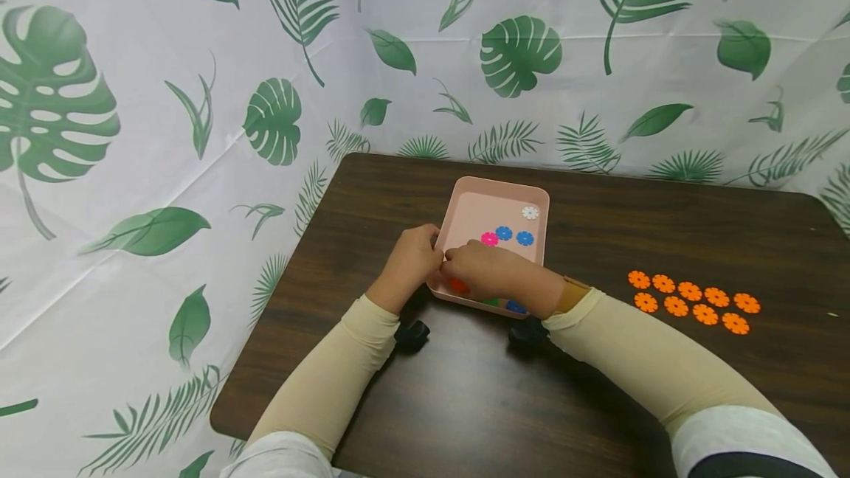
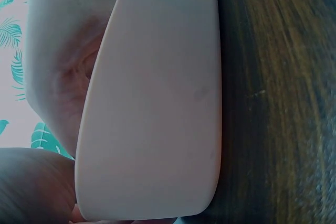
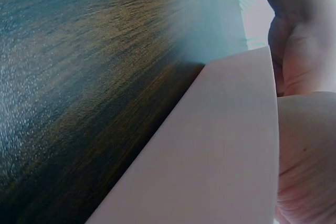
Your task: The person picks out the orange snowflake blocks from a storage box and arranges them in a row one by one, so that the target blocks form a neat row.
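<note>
In the head view a pink tray (image 1: 491, 198) lies on the table, with notched plastic discs in it. My left hand (image 1: 412, 260) is at the tray's left rim, its fingers bent. My right hand (image 1: 488, 268) reaches over the tray, its curled fingertips meeting the left hand's at that rim. Whatever lies between the fingertips is hidden. Beyond the right hand are a pink disc (image 1: 489, 239), a blue disc (image 1: 524, 238) and a white disc (image 1: 530, 213). A red disc (image 1: 458, 285) is partly covered by it. Both wrist views mostly show the tray's outer wall (image 2: 152, 103).
Several orange discs (image 1: 690, 291) lie in two rows on the dark wooden table (image 1: 598, 205), right of the tray. Black wrist-worn devices (image 1: 412, 336) sit under the wrists. A leaf-patterned cloth (image 1: 425, 65) hangs behind the table and to its left.
</note>
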A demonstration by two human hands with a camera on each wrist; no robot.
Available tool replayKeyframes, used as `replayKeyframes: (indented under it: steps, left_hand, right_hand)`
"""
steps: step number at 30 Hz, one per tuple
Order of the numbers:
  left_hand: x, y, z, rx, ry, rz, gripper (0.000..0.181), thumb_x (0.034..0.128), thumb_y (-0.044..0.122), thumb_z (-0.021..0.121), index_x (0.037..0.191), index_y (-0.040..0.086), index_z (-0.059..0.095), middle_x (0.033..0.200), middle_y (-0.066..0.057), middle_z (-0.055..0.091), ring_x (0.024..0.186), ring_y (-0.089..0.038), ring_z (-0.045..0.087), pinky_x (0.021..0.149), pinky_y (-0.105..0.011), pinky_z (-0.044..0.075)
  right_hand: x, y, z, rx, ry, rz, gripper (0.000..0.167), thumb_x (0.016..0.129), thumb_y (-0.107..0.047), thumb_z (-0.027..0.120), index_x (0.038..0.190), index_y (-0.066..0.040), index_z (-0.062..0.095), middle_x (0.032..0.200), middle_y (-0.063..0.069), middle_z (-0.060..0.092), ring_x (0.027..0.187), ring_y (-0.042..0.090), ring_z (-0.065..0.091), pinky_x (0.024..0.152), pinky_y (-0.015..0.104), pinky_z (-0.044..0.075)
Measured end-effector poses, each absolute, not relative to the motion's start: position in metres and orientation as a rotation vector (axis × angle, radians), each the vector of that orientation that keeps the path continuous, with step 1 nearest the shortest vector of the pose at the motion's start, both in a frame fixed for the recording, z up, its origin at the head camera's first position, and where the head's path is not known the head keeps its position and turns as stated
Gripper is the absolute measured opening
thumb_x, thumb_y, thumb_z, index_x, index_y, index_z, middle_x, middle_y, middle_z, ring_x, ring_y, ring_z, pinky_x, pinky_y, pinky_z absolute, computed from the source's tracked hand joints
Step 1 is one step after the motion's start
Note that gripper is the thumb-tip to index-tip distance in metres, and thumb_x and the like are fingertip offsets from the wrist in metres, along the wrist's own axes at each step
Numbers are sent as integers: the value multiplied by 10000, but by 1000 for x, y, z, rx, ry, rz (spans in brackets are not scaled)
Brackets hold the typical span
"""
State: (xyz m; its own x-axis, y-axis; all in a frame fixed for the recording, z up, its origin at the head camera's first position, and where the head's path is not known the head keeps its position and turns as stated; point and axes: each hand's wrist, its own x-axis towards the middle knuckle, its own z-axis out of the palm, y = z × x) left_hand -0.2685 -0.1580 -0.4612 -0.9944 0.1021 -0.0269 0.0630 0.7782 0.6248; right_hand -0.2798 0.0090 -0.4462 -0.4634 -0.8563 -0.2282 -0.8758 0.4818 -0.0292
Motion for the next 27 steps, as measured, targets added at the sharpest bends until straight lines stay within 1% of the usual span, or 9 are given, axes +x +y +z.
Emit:
replayKeyframes:
  steps: [7, 14, 19, 22, 27]
  left_hand:
    - [-269, -158, -460, 127, 2916, 998, 324, 911, 46, 628, 1224, 25, 705, 941, -78, 725, 704, -195, 615, 623, -304, 509]
    - [-268, -157, -460, 126, 2916, 992, 331, 906, 39, 627, 1227, 26, 706, 919, -81, 723, 717, -205, 626, 635, -312, 513]
    - [-268, -158, -460, 124, 2914, 998, 328, 911, 42, 623, 1228, 24, 703, 896, -70, 713, 700, -200, 614, 614, -305, 502]
    - [-268, -158, -461, 131, 2914, 1006, 329, 908, 37, 618, 1227, 22, 700, 862, -54, 698, 680, -190, 604, 595, -296, 491]
    - [-270, -159, -463, 148, 2930, 997, 313, 914, 48, 622, 1215, 30, 705, 858, -47, 689, 696, -196, 606, 606, -303, 493]
  right_hand:
    - [-280, 8, -445, -1482, 2516, 114, 411, 783, -187, 905, 1141, -117, 715, 1019, 31, 696, 829, 214, 655, 829, 371, 580]
    - [-281, 9, -446, -1499, 2521, 104, 410, 793, -180, 893, 1152, -99, 711, 1008, 32, 704, 832, 217, 664, 840, 361, 580]
    - [-281, 9, -449, -1580, 2549, 162, 340, 822, -185, 870, 1110, -98, 712, 954, 35, 702, 835, 216, 651, 844, 381, 561]
    - [-282, 9, -451, -1590, 2555, 211, 308, 847, -213, 848, 1100, -103, 712, 937, 38, 687, 824, 221, 644, 827, 394, 552]
    - [-286, 13, -452, -1512, 2560, 211, 331, 853, -265, 837, 1107, -105, 698, 923, 38, 641, 760, 230, 610, 775, 396, 548]
